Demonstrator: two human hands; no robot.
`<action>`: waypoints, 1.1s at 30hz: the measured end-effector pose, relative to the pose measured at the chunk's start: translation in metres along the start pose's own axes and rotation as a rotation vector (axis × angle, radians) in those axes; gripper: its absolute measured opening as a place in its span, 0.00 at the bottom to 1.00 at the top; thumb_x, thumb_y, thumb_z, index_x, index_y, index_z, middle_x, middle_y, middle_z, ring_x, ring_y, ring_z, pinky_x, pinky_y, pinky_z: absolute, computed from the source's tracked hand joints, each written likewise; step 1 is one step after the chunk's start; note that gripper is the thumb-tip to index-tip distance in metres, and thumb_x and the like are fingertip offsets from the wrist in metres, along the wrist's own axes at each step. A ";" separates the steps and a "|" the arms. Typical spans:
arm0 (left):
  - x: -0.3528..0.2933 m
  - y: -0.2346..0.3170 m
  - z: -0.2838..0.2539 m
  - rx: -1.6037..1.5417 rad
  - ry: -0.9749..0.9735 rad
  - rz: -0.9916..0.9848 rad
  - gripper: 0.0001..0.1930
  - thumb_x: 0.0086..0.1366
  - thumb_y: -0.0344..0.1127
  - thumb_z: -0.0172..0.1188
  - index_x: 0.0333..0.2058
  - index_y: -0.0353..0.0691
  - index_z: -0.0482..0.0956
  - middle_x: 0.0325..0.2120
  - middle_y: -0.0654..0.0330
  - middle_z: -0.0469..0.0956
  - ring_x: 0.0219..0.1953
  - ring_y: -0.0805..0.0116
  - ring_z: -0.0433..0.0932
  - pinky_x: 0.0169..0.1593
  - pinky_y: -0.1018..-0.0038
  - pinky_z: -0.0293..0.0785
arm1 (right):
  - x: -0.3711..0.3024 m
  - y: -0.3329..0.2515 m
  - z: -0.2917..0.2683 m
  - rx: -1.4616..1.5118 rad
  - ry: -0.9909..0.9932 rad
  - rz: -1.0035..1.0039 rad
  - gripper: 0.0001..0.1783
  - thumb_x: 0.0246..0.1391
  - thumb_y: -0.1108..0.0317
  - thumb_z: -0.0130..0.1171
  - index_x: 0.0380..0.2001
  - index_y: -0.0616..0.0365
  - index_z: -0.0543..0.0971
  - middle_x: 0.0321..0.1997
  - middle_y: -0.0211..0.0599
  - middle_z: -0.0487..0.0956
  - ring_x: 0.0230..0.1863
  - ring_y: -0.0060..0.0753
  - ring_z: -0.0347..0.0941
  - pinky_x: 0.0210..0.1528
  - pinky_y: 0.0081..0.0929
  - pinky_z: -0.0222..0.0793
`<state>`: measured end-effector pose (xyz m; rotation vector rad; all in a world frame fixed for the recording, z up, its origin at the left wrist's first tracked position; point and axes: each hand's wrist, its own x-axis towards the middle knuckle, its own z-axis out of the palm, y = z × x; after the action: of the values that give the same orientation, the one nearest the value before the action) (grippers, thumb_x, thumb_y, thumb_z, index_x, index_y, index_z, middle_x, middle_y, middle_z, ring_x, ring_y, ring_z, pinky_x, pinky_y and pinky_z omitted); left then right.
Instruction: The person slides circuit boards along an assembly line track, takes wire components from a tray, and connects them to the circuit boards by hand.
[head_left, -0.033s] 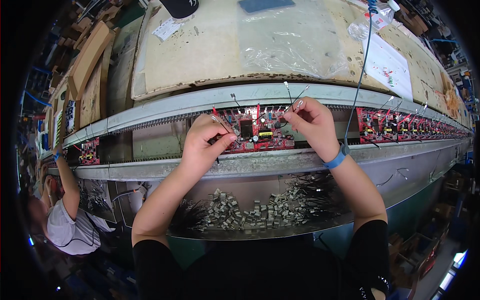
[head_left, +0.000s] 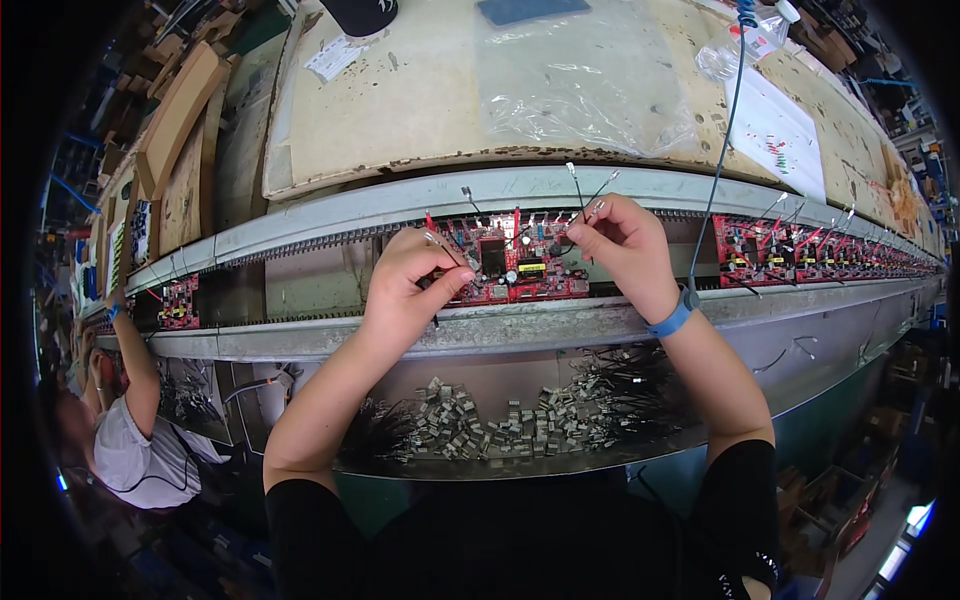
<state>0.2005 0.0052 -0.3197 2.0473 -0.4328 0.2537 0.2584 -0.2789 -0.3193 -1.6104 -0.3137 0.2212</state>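
Observation:
Red circuit boards (head_left: 495, 292) lie side by side on the rail line in front of me, with short black wires standing up from them. My left hand (head_left: 408, 285) is over the left end of these boards, thumb and forefinger pinched on a thin black wire (head_left: 448, 250) with a metal terminal. At their right end, my right hand (head_left: 632, 250) pinches another black wire by its metal terminal (head_left: 598, 209). Two upright wires with bright terminals (head_left: 573, 172) rise just left of its fingertips. The lower ends of the held wires are hard to make out.
A metal tray (head_left: 500, 468) nearest me holds a pile of metal terminals (head_left: 455, 420) and black wires (head_left: 375, 428). Pliers (head_left: 262, 384) lie left of it. More red boards (head_left: 800, 255) stand rightward. A blue cable (head_left: 722, 160) hangs beside my right wrist. A co-worker (head_left: 150, 450) works at left.

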 end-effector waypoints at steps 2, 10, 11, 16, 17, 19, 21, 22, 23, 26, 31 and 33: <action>-0.001 0.000 -0.002 0.030 -0.041 0.040 0.06 0.56 0.26 0.73 0.29 0.39 0.82 0.30 0.62 0.80 0.38 0.63 0.77 0.46 0.68 0.70 | 0.000 -0.001 0.002 0.054 -0.026 0.027 0.09 0.60 0.76 0.66 0.31 0.59 0.74 0.31 0.25 0.77 0.29 0.14 0.71 0.32 0.16 0.70; 0.001 0.004 -0.003 0.053 -0.069 0.021 0.06 0.54 0.28 0.74 0.28 0.40 0.83 0.31 0.62 0.81 0.40 0.62 0.77 0.48 0.66 0.70 | -0.002 -0.002 -0.004 -0.049 -0.077 0.127 0.08 0.60 0.74 0.67 0.33 0.61 0.75 0.30 0.26 0.78 0.29 0.16 0.74 0.33 0.17 0.72; 0.000 0.004 -0.002 0.058 -0.068 0.009 0.06 0.54 0.28 0.74 0.28 0.41 0.84 0.31 0.62 0.81 0.40 0.62 0.77 0.48 0.67 0.70 | -0.003 -0.004 -0.004 -0.049 -0.079 0.127 0.08 0.60 0.74 0.67 0.33 0.61 0.75 0.30 0.26 0.78 0.29 0.16 0.74 0.33 0.17 0.72; 0.001 0.004 -0.002 0.076 -0.075 0.030 0.06 0.53 0.28 0.74 0.28 0.42 0.84 0.31 0.63 0.81 0.41 0.61 0.77 0.48 0.66 0.69 | -0.010 -0.006 -0.004 -0.005 -0.063 0.167 0.09 0.57 0.72 0.70 0.32 0.63 0.78 0.28 0.27 0.79 0.28 0.14 0.74 0.28 0.17 0.71; 0.001 0.003 -0.002 0.085 -0.074 0.043 0.06 0.53 0.29 0.75 0.27 0.42 0.84 0.31 0.63 0.81 0.40 0.61 0.76 0.48 0.66 0.69 | -0.012 -0.007 -0.003 -0.007 -0.063 0.167 0.09 0.57 0.72 0.70 0.32 0.63 0.78 0.28 0.27 0.79 0.28 0.14 0.74 0.28 0.17 0.71; 0.001 0.003 -0.001 0.088 -0.070 0.049 0.06 0.52 0.29 0.75 0.28 0.42 0.84 0.31 0.63 0.80 0.40 0.61 0.76 0.48 0.66 0.68 | -0.013 -0.008 -0.003 -0.037 -0.064 0.176 0.09 0.59 0.72 0.68 0.32 0.61 0.76 0.30 0.26 0.79 0.27 0.13 0.72 0.30 0.14 0.70; 0.000 0.001 0.000 0.093 -0.066 0.054 0.06 0.52 0.29 0.75 0.28 0.43 0.84 0.30 0.63 0.80 0.39 0.62 0.76 0.48 0.66 0.68 | -0.014 -0.006 -0.003 -0.061 -0.060 0.176 0.09 0.59 0.72 0.69 0.31 0.61 0.76 0.30 0.26 0.79 0.26 0.13 0.72 0.30 0.14 0.69; 0.000 0.000 -0.001 0.103 -0.074 0.053 0.06 0.53 0.30 0.75 0.27 0.43 0.84 0.30 0.64 0.80 0.39 0.62 0.76 0.47 0.67 0.68 | -0.015 -0.005 -0.003 -0.082 -0.055 0.177 0.10 0.58 0.72 0.70 0.31 0.60 0.76 0.29 0.26 0.79 0.26 0.12 0.71 0.30 0.14 0.69; 0.000 0.000 -0.001 0.113 -0.083 0.052 0.06 0.53 0.30 0.75 0.27 0.43 0.84 0.30 0.64 0.80 0.39 0.62 0.76 0.47 0.67 0.67 | -0.015 -0.005 -0.003 -0.083 -0.055 0.176 0.10 0.58 0.72 0.70 0.31 0.60 0.76 0.29 0.26 0.79 0.26 0.12 0.71 0.30 0.14 0.69; 0.001 0.000 0.000 0.124 -0.089 0.047 0.06 0.53 0.33 0.74 0.27 0.43 0.84 0.30 0.65 0.81 0.39 0.62 0.76 0.48 0.66 0.67 | -0.016 -0.002 -0.002 -0.156 -0.044 0.151 0.10 0.57 0.71 0.71 0.30 0.60 0.77 0.30 0.25 0.78 0.26 0.12 0.70 0.29 0.14 0.68; -0.001 -0.003 0.000 0.127 -0.091 0.043 0.06 0.54 0.34 0.73 0.27 0.43 0.84 0.30 0.66 0.83 0.39 0.63 0.77 0.49 0.66 0.67 | -0.016 -0.001 -0.001 -0.171 -0.045 0.101 0.11 0.55 0.72 0.72 0.28 0.62 0.78 0.28 0.24 0.75 0.25 0.12 0.69 0.28 0.15 0.66; -0.001 -0.002 -0.001 0.132 -0.090 0.037 0.06 0.54 0.34 0.73 0.27 0.43 0.85 0.30 0.66 0.83 0.39 0.63 0.77 0.49 0.66 0.67 | -0.015 0.000 0.000 -0.166 -0.054 0.095 0.11 0.55 0.72 0.72 0.28 0.62 0.78 0.28 0.24 0.75 0.26 0.12 0.69 0.29 0.15 0.66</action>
<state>0.2010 0.0076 -0.3211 2.1873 -0.5223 0.2177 0.2442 -0.2839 -0.3199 -1.7872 -0.3037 0.3193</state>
